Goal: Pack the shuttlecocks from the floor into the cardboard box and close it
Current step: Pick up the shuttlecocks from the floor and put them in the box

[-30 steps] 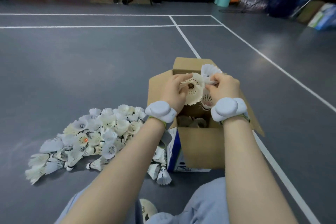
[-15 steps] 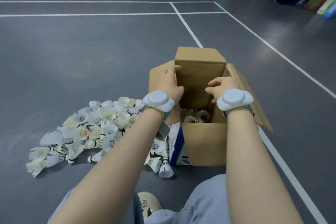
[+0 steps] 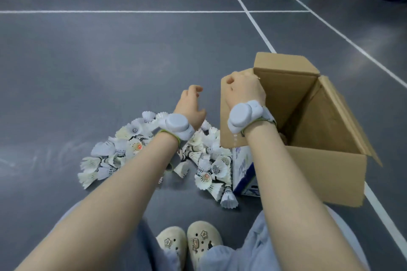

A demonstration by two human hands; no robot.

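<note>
My left hand [image 3: 191, 106] hangs loosely open and empty over the shuttlecocks [image 3: 204, 160] piled on the floor [image 3: 110, 68] beside the cardboard box [image 3: 326, 167]. My right hand [image 3: 244, 89] is curled onto the box's left flap, flaps all open.

White shuttlecocks [image 3: 204, 158], brown cardboard box [image 3: 326, 174], grey floor [image 3: 110, 61] with white lines [image 3: 256, 26]

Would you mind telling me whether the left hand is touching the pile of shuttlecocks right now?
Apart. The head view shows the left hand raised with fingers spread, dark floor visible around them; the shuttlecocks lie lower, nearer the wrist.
</note>
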